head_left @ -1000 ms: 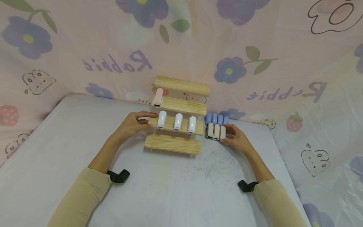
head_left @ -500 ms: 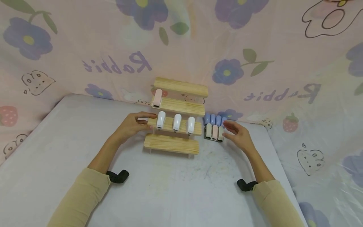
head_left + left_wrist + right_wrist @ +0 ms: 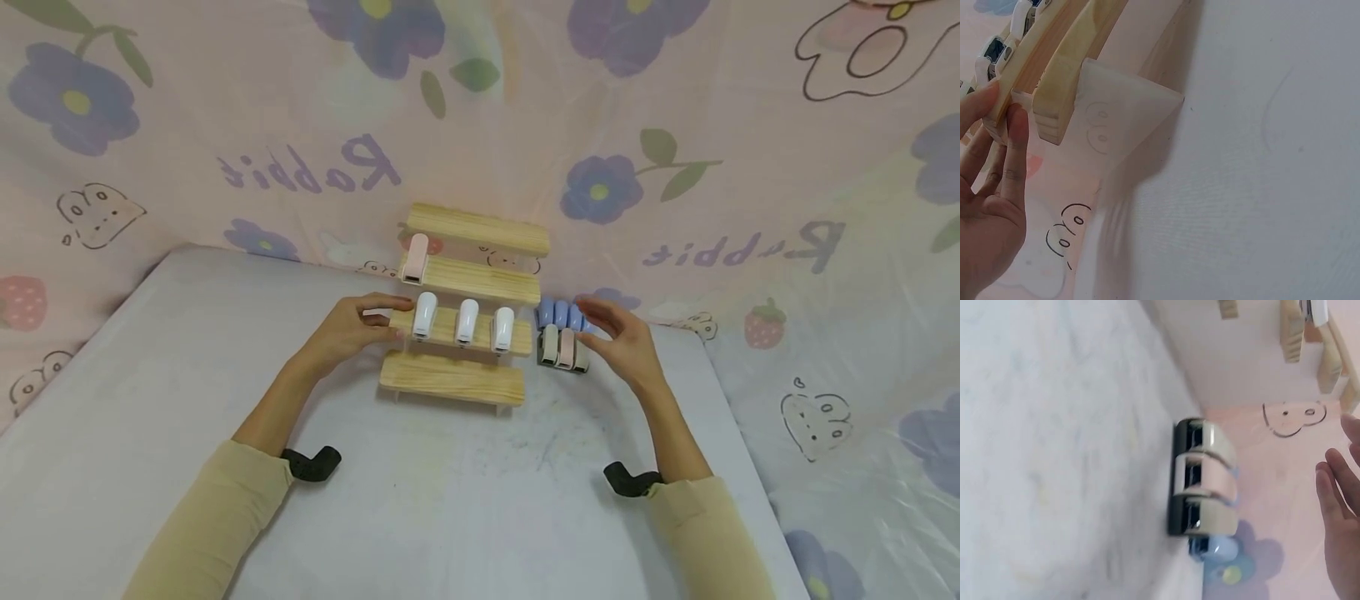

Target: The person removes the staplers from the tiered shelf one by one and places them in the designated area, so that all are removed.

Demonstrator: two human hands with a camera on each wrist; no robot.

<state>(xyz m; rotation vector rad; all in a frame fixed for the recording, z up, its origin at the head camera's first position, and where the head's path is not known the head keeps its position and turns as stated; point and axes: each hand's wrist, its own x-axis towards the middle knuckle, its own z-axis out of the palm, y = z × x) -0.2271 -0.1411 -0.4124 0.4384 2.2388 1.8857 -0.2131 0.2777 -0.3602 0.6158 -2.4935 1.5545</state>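
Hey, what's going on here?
A person's left hand grips the end of a tiered wooden rack bearing three white staplers and one pink stapler. Their right hand hovers, holding nothing, near the table's other staplers: two gray staplers and another pink one, with blue staplers behind.
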